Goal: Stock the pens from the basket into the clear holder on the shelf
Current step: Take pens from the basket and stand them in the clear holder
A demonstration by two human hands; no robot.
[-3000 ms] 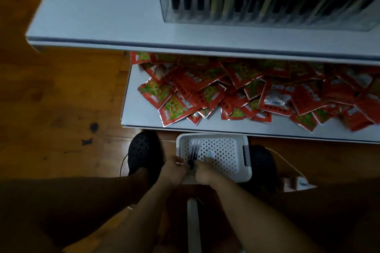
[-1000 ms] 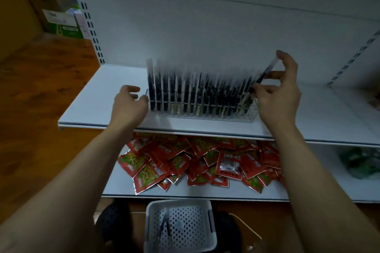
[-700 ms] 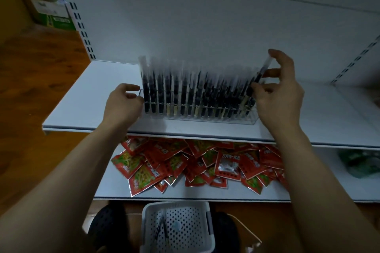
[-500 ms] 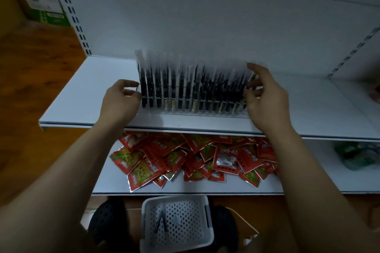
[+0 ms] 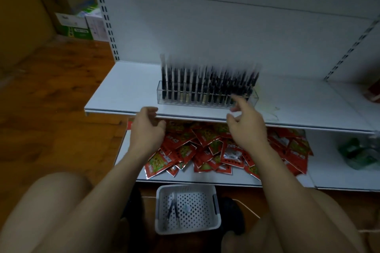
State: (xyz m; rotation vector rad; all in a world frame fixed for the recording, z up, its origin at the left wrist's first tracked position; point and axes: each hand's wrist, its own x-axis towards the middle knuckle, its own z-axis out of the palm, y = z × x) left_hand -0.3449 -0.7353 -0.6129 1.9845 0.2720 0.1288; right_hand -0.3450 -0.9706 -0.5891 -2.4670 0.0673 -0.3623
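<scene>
The clear holder (image 5: 207,96) stands on the white shelf (image 5: 127,92), packed with several upright dark pens (image 5: 205,82). My left hand (image 5: 147,129) hangs in front of the shelf edge, fingers loosely curled, holding nothing. My right hand (image 5: 244,123) is just below the holder's right end, fingers relaxed and spread, also empty. On the floor between my knees sits the white perforated basket (image 5: 213,211), with two or three pens (image 5: 172,209) lying at its left side.
The lower shelf (image 5: 329,178) carries a heap of red snack packets (image 5: 205,148) and a green packet (image 5: 357,152) at the right. Cardboard boxes (image 5: 78,24) stand on the wooden floor at the far left. Dark shoes flank the basket.
Both hands have come off the holder and dropped toward me below the shelf edge. The pen my right hand was setting in at the right end now stands in the holder.
</scene>
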